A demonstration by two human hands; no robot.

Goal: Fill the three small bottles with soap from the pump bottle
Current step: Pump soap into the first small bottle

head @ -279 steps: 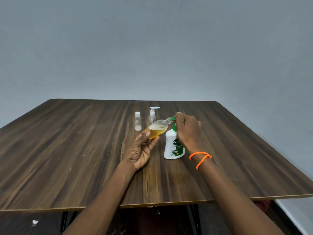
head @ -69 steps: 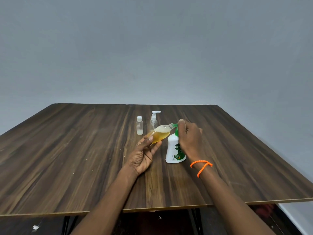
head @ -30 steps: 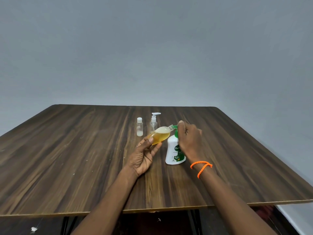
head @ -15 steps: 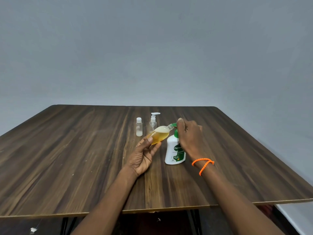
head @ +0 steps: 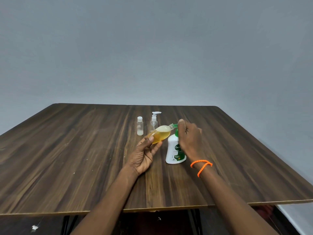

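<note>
Change: little moved; left hand [head: 142,156] still tilts amber-filled small bottle [head: 159,134] at green nozzle.
Right hand [head: 189,141]: fingers curled over Dettol pump bottle [head: 174,153], frame centre.
Desk [head: 67,150]: capped bottle [head: 140,125], spray bottle [head: 154,121] behind.

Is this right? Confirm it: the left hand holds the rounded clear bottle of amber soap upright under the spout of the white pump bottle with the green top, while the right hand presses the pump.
Not quite. The head view shows the rounded clear bottle of amber soap tilted, nearly on its side, neck against the green spout, not upright. The rest stands: the left hand holds it, the right hand presses the white pump bottle with the green top.
</note>
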